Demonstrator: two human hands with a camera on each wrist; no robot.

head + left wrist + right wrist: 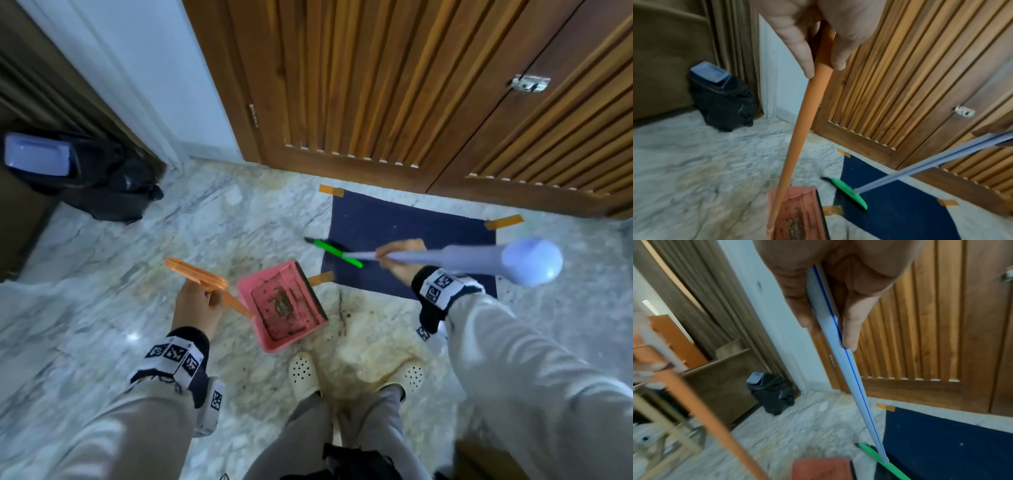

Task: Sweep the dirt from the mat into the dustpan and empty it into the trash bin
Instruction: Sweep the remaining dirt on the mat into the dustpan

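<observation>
1. Sleeves (534,370): light grey, long, loose-fitting, one on each arm, reaching to the wrists.
2. Wrist bands: black fabric cuffs, one on the left wrist (178,359), one on the right wrist (442,291), each ringed with white square tags printed with black block patterns.
3. Wrist units: pale casing under each band, bearing one further black-and-white tag.
4. Trousers (308,428): grey, matching the sleeves.
5. Footwear (303,371): cream clog-style shoes, uppers perforated with small round holes.
6. Waist item: black, partly visible at the lower frame edge, kind unclear.
</observation>
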